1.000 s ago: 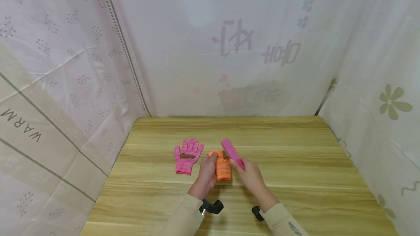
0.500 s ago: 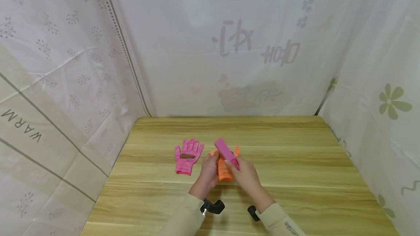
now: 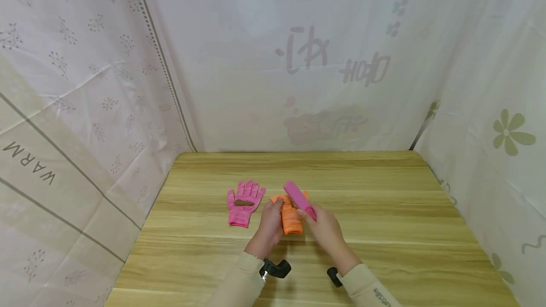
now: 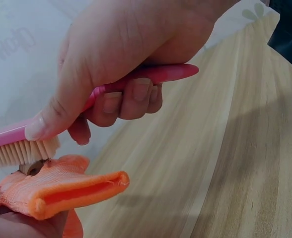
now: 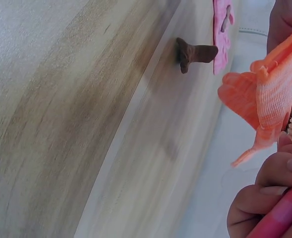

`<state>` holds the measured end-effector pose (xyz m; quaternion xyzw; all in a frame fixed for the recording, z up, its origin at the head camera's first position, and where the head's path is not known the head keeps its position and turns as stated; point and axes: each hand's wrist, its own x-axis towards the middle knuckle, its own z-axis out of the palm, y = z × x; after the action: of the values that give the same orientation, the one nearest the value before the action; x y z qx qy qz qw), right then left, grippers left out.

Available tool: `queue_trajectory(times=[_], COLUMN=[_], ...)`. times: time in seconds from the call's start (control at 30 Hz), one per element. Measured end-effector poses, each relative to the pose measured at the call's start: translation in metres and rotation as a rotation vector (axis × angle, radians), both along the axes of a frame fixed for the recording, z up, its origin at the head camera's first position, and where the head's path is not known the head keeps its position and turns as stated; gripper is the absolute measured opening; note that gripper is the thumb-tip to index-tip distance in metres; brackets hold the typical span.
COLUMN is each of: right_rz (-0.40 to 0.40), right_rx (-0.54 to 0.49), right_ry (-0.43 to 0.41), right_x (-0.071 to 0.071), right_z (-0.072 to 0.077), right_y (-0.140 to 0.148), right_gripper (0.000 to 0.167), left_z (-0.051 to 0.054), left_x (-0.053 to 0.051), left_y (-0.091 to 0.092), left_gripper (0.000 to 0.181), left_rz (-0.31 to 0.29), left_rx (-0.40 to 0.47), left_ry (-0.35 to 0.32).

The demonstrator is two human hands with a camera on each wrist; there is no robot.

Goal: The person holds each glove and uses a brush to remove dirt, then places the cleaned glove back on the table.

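My left hand [image 3: 268, 221] holds an orange knit glove [image 3: 292, 224] above the table, its cuff pointing toward me. In my right hand [image 3: 326, 229] I grip a pink brush [image 3: 300, 198] by its handle. The pale bristles [image 4: 17, 152] meet the glove at a brown smear [image 4: 33, 168], as the left wrist view shows. My right thumb lies along the back of the brush, with the fingers curled under the handle. The brush head covers part of the glove in the head view.
A pink knit glove [image 3: 240, 217] lies flat to the left, with a brown patch [image 3: 243, 203] across its palm. The right wrist view shows a small brown lump [image 5: 198, 53] near that glove. Patterned cloth [image 3: 256, 84] hangs behind the wooden table [image 3: 384, 203].
My right hand has moved the brush left across the orange glove and then back to the right. The left hand keeps its hold on the glove, which has shifted slightly.
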<state>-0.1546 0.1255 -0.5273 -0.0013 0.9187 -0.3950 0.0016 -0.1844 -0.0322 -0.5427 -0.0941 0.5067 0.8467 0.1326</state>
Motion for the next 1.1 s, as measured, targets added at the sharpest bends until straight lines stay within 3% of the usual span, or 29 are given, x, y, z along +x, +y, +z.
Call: queue_trajectory(times=[0.43, 0.73, 0.93, 1.1], right_rz=[-0.036, -0.072, -0.038, 0.005], right_rx=[-0.022, -0.179, -0.116, -0.017], right_ry=[-0.021, -0.026, 0.023, 0.053], right_x=[-0.002, -0.003, 0.001, 0.005], right_z=[-0.001, 0.004, 0.008, 0.007], right_y=[0.007, 0.003, -0.007, -0.012], right_gripper=[0.044, 0.047, 0.042, 0.039], left_z=[0.0, 0.0, 0.002, 0.004], left_x=[-0.002, -0.004, -0.003, -0.002], left_y=[-0.002, -0.002, 0.0, 0.002], left_gripper=[0.036, 0.034, 0.026, 0.036], left_rz=[0.011, -0.016, -0.028, -0.056], left_rx=[0.01, 0.048, 0.082, 0.141], left_ry=[-0.001, 0.01, 0.038, 0.063])
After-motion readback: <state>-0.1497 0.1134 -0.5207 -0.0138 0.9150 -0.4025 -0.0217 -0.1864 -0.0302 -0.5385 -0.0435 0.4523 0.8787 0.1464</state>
